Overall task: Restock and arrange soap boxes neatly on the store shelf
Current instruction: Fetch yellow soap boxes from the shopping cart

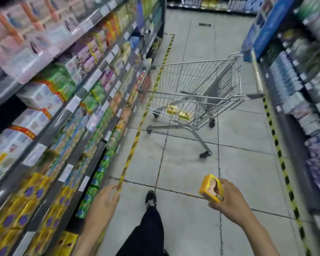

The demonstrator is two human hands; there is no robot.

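My right hand [229,200] grips a yellow soap box [211,190], fingers curled round it, above the aisle floor [188,228]. My left hand [103,202] hangs loose and empty beside the shelf [59,119]. Ahead, the cart [190,78] holds two more yellow boxes [172,109].

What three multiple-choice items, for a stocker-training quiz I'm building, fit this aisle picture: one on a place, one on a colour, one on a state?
1. Where is the shopping cart?
A. upright on the aisle floor
B. up on a shelf
C. in a doorway

2. The soap box in the right hand is mainly:
A. blue
B. yellow
C. white

3. The left hand is:
A. gripping a box
B. pushing the cart
C. open, holding nothing

Answers:
1 A, its wheels rest on the tiles.
2 B, its visible faces are yellow.
3 C, its fingers are extended with nothing in them.
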